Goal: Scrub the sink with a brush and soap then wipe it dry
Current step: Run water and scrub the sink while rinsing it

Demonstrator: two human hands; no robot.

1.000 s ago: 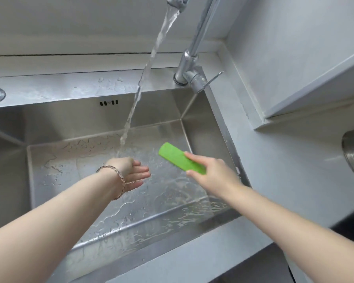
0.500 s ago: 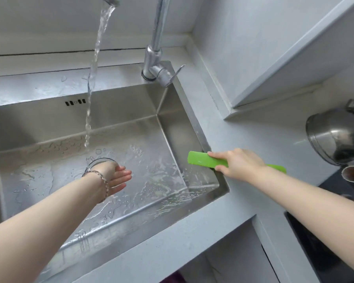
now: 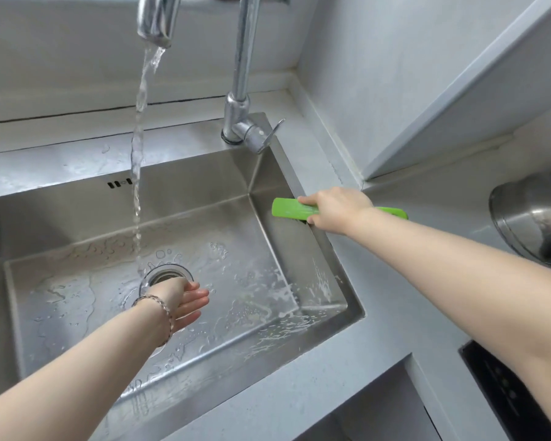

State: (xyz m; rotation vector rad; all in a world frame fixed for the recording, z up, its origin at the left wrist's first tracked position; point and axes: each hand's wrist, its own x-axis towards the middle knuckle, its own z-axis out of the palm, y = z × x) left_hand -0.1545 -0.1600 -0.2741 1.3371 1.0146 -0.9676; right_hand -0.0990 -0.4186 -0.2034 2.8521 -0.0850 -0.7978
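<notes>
The person's right hand (image 3: 334,211) is gripping a green brush (image 3: 291,211) from above, fingers curled round its middle. The brush is lying across the right rim of the steel sink (image 3: 188,192), its broad end jutting over the basin and its thin tail poking out past the wrist over the grey counter (image 3: 395,313). Dark bristles are showing under it at the rim; whether they are pressing on the metal I cannot tell.

The left hand (image 3: 185,300) is hovering low in the basin just beside the drain (image 3: 164,275), fingers straight and held together, holding nothing, with a bracelet (image 3: 161,308) sitting on the wrist. Water (image 3: 139,154) is pouring from the tap (image 3: 239,90) in a thin stream and landing at the drain, right by that hand. The basin floor is glistening with puddles and droplets, and whitish suds are clinging near the front right corner.

Off to the right a steel pot (image 3: 535,224) is sitting on the counter, and a black cooktop (image 3: 506,393) is showing at the lower right edge
</notes>
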